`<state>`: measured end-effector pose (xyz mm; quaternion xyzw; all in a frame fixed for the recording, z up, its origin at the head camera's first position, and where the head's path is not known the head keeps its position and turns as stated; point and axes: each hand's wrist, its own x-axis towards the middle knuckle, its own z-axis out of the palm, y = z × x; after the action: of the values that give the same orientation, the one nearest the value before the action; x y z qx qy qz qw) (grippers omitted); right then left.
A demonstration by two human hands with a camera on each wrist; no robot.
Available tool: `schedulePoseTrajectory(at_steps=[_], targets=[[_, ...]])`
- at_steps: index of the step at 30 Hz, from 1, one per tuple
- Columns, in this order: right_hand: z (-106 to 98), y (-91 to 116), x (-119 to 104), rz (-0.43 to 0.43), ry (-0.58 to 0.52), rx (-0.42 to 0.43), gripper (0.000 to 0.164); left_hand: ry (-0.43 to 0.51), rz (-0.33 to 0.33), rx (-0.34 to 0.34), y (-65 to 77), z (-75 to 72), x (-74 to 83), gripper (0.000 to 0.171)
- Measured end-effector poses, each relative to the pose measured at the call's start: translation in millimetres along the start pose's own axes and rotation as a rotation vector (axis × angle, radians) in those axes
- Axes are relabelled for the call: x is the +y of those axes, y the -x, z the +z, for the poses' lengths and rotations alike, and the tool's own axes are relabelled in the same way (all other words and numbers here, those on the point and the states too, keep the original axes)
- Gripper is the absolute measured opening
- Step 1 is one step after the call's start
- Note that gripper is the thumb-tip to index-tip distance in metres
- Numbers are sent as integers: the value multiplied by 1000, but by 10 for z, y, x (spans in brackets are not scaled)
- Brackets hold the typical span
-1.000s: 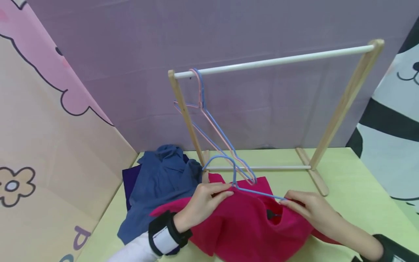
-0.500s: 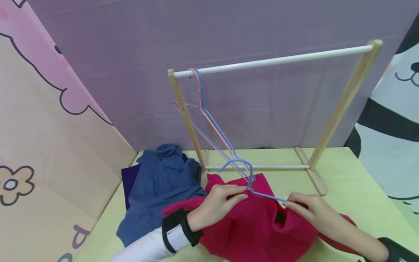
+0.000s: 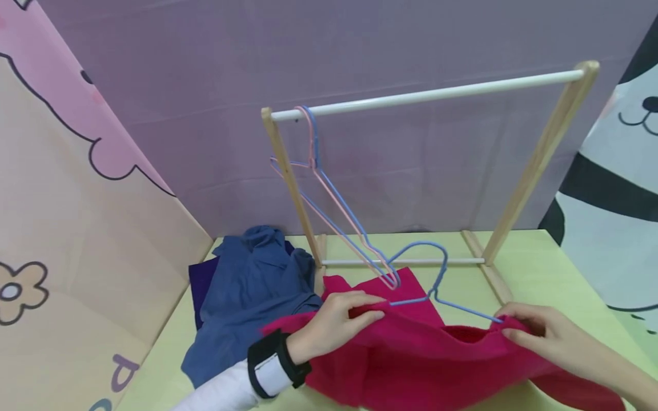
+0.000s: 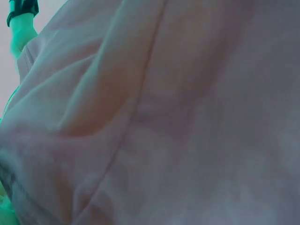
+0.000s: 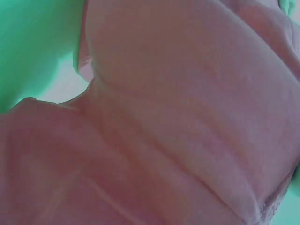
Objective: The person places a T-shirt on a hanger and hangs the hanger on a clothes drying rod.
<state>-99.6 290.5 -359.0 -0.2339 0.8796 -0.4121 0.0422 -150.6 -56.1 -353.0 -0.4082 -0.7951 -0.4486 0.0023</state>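
A red shirt is spread between my hands at the front of the table, and its cloth fills most of both wrist views. The blue hanger stands hook up at its upper edge, both arms running into the cloth. My left hand pinches the shirt's upper edge near the hanger's left arm. At the neckline's right side, my right hand pinches the shirt where the hanger's right arm goes in. The ends of the hanger are hidden by cloth.
A wooden rack with a white top rod stands behind the shirt. On its left end hang a pink hanger and another blue hanger. A heap of blue clothes lies at the left.
The held hanger has moved right and its left arm has come into view. My right hand has moved right, drawing the neckline wider. My left hand went right, then back slightly left.
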Motion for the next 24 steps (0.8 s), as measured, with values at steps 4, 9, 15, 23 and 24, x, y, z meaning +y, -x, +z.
schedulePoseTrajectory(at_steps=[4,9,15,23,24], targets=[[-95,113,75,64,47,-14,18,-1,-4,-43,6,0,5,28],[-242,275,144,223,-31,-81,25,-24,14,-87,14,-15,22,27],[-355,361,162,372,8,-20,31,-129,51,-91,52,-61,-13,26],[-442,416,350,358,126,242,15,-191,97,-52,164,-138,-128,21],[-465,415,377,359,115,263,12,-190,95,-51,179,-147,-141,21]])
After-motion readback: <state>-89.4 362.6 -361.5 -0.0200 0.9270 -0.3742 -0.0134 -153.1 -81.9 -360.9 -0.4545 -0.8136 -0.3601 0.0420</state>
